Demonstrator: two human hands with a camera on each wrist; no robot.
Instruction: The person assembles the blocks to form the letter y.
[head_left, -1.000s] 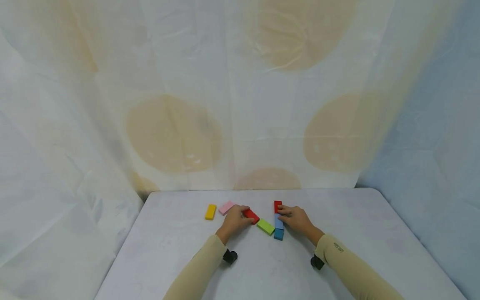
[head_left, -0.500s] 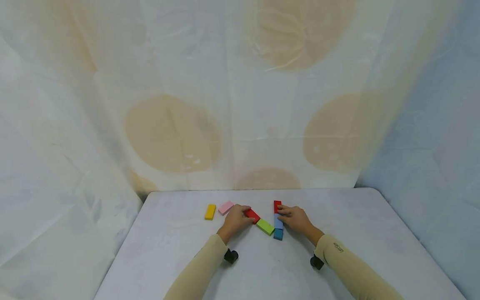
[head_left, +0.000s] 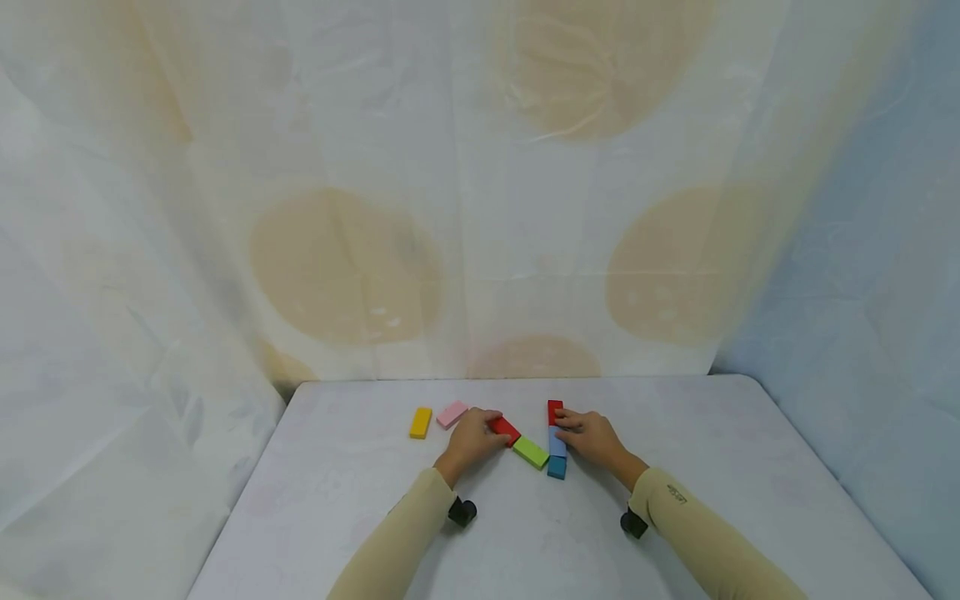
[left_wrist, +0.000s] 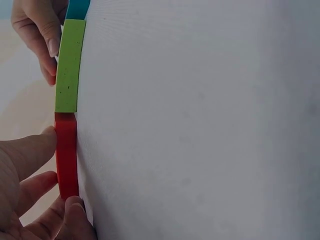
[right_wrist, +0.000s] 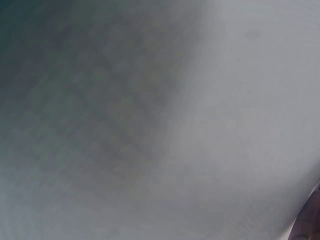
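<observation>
The left hand (head_left: 471, 439) pinches the red block (head_left: 505, 431) against the green block (head_left: 531, 452) while the right hand (head_left: 592, 437) pinches the blue blocks (head_left: 557, 442); next likely comes squaring that joint.

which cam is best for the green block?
Left wrist view: the green block is large and sharp, end to end with the red block that the left hand pinches. Head view shows the green block small between both hands. Right wrist view shows only blurred table.

small mark on right sleeve (head_left: 677, 495), too tiny to read
</observation>
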